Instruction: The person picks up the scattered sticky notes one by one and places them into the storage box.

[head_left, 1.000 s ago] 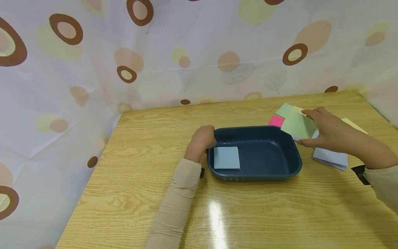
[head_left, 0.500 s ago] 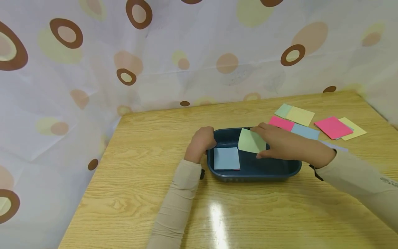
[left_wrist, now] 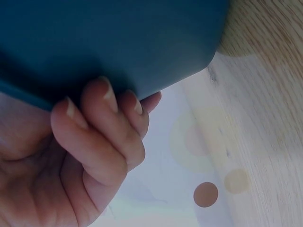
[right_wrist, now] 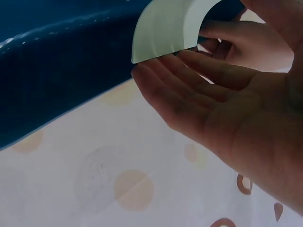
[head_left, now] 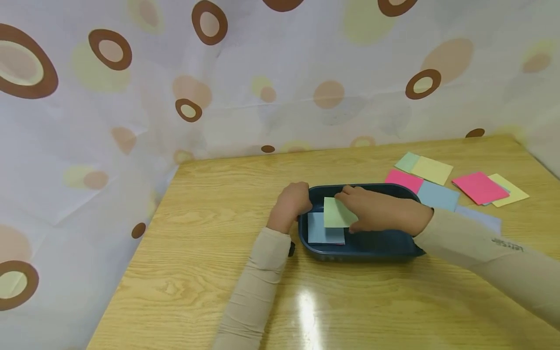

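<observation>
My left hand grips the left end of a dark blue plastic tub. In the left wrist view its curled fingers press against the tub's outer wall. Over the tub's left half, my right hand pinches a pale green sticky note by its edges. That note overlaps a light blue square note lying in the tub's left end. The right wrist view has the green note bowed into a curve, fingers of my right hand along its lower edge.
Right of the tub, several paper notes lie on the wooden table: a pink note, a blue note, a yellow note, another pink note and a lavender note partly behind the right sleeve. A patterned curtain hangs behind.
My right hand has carried the green note leftward from the tub's right end, across it, to over the blue note. My left hand keeps its grip on the tub.
</observation>
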Motion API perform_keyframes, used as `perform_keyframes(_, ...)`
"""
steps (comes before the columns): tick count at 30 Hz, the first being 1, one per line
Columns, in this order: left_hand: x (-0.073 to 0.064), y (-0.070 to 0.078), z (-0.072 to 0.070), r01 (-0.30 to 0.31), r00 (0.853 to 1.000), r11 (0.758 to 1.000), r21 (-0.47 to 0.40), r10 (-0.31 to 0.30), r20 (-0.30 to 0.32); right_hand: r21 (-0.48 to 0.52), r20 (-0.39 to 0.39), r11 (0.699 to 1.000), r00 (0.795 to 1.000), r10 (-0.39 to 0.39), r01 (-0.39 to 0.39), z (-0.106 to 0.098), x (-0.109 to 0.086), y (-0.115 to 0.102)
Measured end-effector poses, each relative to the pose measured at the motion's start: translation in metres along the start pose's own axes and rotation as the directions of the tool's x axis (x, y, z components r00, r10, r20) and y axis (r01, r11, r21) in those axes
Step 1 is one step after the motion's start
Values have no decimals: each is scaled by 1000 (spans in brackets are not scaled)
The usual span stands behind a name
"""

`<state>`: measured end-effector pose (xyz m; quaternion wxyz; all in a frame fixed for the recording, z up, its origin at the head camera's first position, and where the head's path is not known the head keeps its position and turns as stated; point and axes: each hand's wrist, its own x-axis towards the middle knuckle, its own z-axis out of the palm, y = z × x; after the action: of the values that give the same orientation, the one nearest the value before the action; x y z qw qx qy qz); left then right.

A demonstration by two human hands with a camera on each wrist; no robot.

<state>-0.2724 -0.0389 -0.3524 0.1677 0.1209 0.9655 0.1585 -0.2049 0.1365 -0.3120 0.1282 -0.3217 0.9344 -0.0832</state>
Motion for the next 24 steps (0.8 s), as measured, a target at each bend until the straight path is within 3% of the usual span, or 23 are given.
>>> perform_keyframes(10,-2,1,-2,-6,1000,1000,13,6,12,-48,117,998,993,-31,37,13,32,-7)
perform_keyframes(16,-2,1,-1,-27,999,1000,4,27,25,-63,139,997,990,-38,47,18,37,-11)
perform_keyframes(24,0,-2,-2,-12,1000,1000,13,12,7,-60,159,997,987,-29,39,21,44,-14)
